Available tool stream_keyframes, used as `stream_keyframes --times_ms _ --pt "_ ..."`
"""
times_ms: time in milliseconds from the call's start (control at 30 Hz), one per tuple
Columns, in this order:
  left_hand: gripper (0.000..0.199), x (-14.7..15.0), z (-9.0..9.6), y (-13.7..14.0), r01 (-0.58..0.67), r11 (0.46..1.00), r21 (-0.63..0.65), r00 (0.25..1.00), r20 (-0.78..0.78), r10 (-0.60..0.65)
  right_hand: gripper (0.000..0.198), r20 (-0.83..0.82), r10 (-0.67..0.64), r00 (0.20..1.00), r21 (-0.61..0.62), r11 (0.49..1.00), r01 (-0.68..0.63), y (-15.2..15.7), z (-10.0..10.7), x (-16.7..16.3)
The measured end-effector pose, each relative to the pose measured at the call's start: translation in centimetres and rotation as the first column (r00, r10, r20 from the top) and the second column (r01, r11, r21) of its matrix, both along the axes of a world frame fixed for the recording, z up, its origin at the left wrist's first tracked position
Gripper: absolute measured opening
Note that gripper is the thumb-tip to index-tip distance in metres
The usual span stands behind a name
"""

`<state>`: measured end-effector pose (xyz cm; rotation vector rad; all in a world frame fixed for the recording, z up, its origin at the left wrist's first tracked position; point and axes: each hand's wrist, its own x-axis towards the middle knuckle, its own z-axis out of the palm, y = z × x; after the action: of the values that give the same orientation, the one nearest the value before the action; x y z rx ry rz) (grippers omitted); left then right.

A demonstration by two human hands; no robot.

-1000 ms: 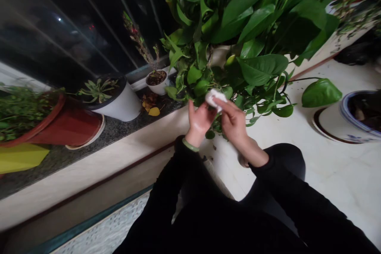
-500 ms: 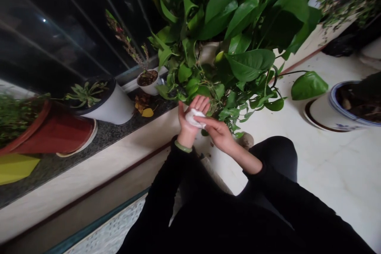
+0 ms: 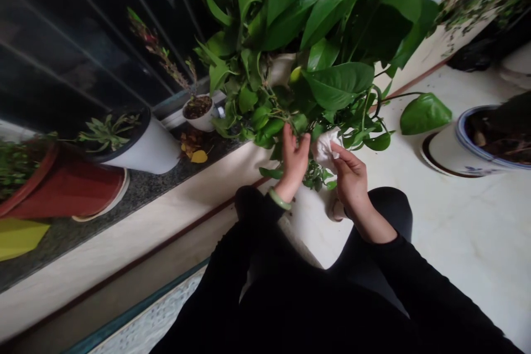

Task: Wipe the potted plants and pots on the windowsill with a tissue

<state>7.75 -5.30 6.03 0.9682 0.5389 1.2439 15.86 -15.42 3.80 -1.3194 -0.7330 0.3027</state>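
Note:
My right hand point(image 3: 352, 177) pinches a crumpled white tissue point(image 3: 327, 148) between thumb and fingers, in front of the trailing leaves of a large green potted plant point(image 3: 338, 86). Just left of the tissue, my left hand point(image 3: 294, 161) reaches up to the plant's lower leaves with its fingers apart. Whether its fingertips touch a leaf I cannot tell. A pale green bangle point(image 3: 279, 199) circles my left wrist. The plant's pale pot point(image 3: 282, 69) is mostly hidden behind leaves.
A dark stone ledge point(image 3: 153, 196) at left carries a red-brown pot point(image 3: 70, 188), a white pot with a succulent point(image 3: 145, 146) and a small white pot point(image 3: 203, 116). Yellow dry leaves point(image 3: 199, 156) lie there. A blue-rimmed white pot point(image 3: 477, 146) stands on the floor at right.
My right hand has lifted the tissue off my left palm and moved right with it. My left hand has turned over and moved right, up to the leaves.

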Motion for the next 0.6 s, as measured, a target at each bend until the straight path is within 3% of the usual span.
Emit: stream_keyframes --times_ms 100,200,367,467,600 --pt "0.037 2.7 0.3 2.7 -0.09 0.996 -0.015 0.994 -0.059 0.089 0.032 0.051 0.017 0.999 0.006 1.0 -0.018 0.1 0.0 -0.1" --pt "0.009 3.0 0.0 4.2 -0.112 0.992 -0.05 0.987 -0.119 0.105 0.033 0.09 0.039 0.995 -0.002 0.999 -0.039 0.0 -0.2 0.1" --pt "0.014 0.7 -0.7 4.2 -0.102 0.989 -0.107 0.995 -0.015 0.101 0.034 0.137 0.042 0.99 -0.03 0.999 -0.038 -0.3 -0.6 0.5" --pt "0.022 -0.7 -0.8 3.8 -0.039 0.99 -0.138 0.999 0.013 0.041 0.037 0.254 0.054 0.966 -0.035 0.998 -0.047 0.2 0.4 0.3" --pt "0.019 -1.4 -0.5 3.7 0.056 0.991 -0.122 0.998 -0.018 -0.059 0.048 0.569 0.105 0.815 -0.046 0.994 -0.096 2.7 3.3 -0.2"
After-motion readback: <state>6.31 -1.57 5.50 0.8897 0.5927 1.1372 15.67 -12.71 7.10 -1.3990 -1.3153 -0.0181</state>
